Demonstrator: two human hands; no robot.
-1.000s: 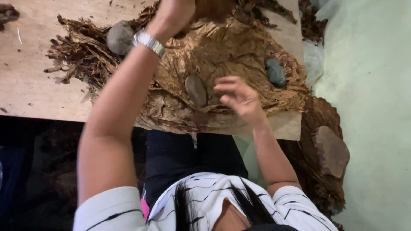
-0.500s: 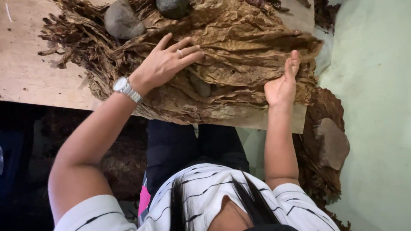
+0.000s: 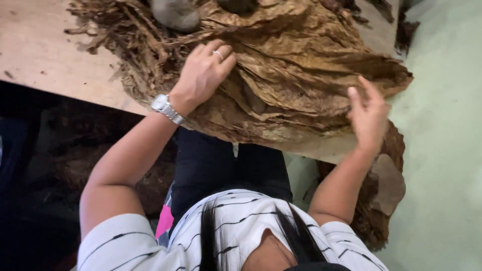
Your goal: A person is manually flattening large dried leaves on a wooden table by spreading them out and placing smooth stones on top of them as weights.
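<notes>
1. The left hand [image 3: 203,75], with a ring and a watch, lies flat and open on the big pile of dry brown leaves [image 3: 301,75] in the upper middle.
2. The right hand [image 3: 369,118] is open at the pile's right edge, holding nothing.
3. A grey stone [image 3: 175,14] sits on the leaves at the top; the wooden surface [image 3: 35,50] shows upper left.

I see dry, crinkled matt leaves [image 3: 301,75] on a bare, pale wood board [image 3: 40,55], a smooth grey stone [image 3: 175,12] and a shiny metal watch [image 3: 165,108].

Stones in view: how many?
3: a grey stone at the top edge, a dark stone beside it, a brown stone lower right. Leaves may hide more.
</notes>
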